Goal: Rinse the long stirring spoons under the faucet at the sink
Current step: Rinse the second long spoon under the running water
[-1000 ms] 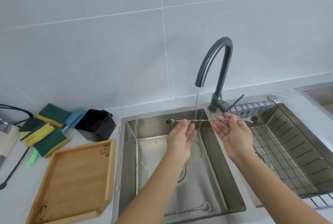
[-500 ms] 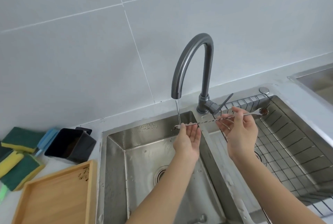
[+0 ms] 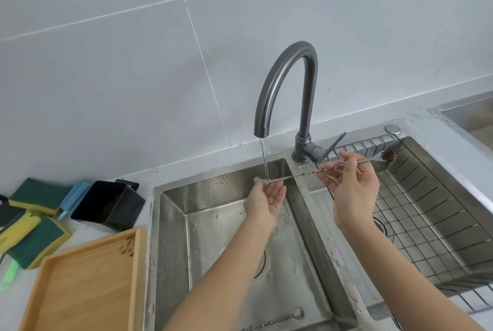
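A long twisted metal stirring spoon (image 3: 301,174) stretches across the sink divider. Its right end carries brown grounds (image 3: 387,155). My right hand (image 3: 353,193) pinches the stem near the middle. My left hand (image 3: 265,198) is cupped palm-up under the spoon's left tip, where water from the grey faucet (image 3: 286,82) falls. Whether those fingers grip the tip I cannot tell. A second stirring spoon (image 3: 277,321) lies on the floor of the left sink basin (image 3: 170,224), near the front.
The right basin holds a wire rack (image 3: 426,213). On the counter to the left are a wooden tray (image 3: 88,285), a black cup on its side (image 3: 106,204), and green-yellow sponges (image 3: 29,229). Another sink edge (image 3: 464,109) shows at far right.
The spoon has shifted right, so the water now falls on its left tip instead of its stem. The view has swung to the right.
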